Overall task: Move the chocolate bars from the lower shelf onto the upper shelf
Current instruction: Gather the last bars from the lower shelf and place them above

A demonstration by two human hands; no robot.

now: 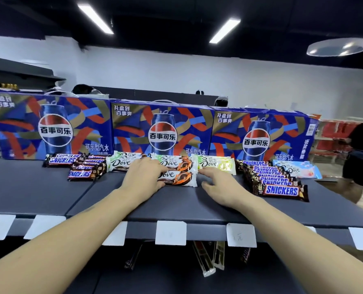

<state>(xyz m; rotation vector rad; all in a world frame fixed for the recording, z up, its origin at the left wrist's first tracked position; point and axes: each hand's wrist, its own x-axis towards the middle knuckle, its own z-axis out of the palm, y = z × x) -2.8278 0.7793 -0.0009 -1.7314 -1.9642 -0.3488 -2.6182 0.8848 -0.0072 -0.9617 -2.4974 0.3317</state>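
Down on the lower shelf [176,279], under the front edge, just a few leftover chocolate bars [204,261] standing in shadow. Up on the upper shelf [38,194]: three Pepsi boxes [161,130] along the back edge, Snickers rows [276,181] and Dove bars [176,178] lined up in front. Left hand [143,174] lying flat on the Dove bars, fingers relaxed; right hand [219,185] beside them, fingers spread, gripping nothing.

two bare forearms enter from the bottom edge, no sleeves visible anywhere up to the frame edge. left hand [143,174] and right hand [220,185] both bare: no gloves, rings, watch or wristbands. fingernails short and plain where visible. no other part of the body shows.
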